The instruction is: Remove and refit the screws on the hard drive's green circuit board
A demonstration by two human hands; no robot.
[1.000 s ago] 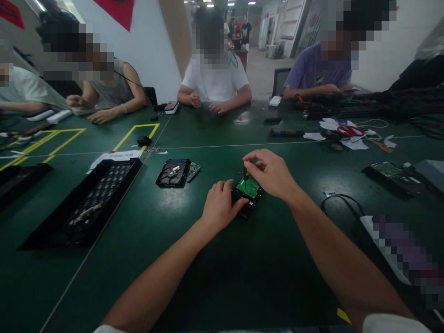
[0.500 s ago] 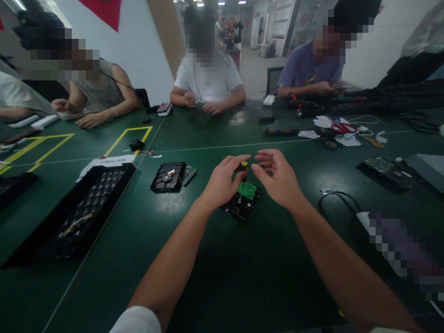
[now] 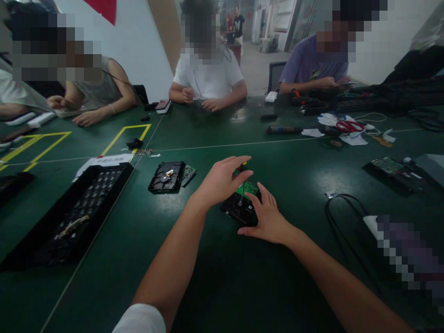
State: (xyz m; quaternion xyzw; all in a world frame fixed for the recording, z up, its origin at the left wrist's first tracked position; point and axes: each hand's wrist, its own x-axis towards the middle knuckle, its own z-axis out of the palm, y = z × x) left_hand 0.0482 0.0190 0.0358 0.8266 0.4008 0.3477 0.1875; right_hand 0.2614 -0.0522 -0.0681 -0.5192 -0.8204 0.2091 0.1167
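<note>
A black hard drive [image 3: 231, 209] with a green circuit board [image 3: 248, 187] on its upper face lies on the dark green table in front of me. My left hand [image 3: 222, 181] is closed round the handle of a screwdriver [image 3: 244, 165] with a yellow cap. Its thin shaft points down onto the drive; the tip is hard to make out. My right hand [image 3: 271, 218] curves round the drive's right and near edges, fingers parted and gripping its side. To the left lie another black drive [image 3: 166, 177] and a separate small circuit board [image 3: 188, 175].
A long black tray [image 3: 114, 203] with a small metal part stands at left. To the right are a cable [image 3: 328, 210], another drive with a board [image 3: 391, 172], and gloves [image 3: 328, 120] by red-handled scissors [image 3: 350, 126]. Several people sit across the table [image 3: 194, 134].
My right hand has come down from beside the screwdriver handle to the right and near edges of the hard drive. My left hand stays on the screwdriver.
</note>
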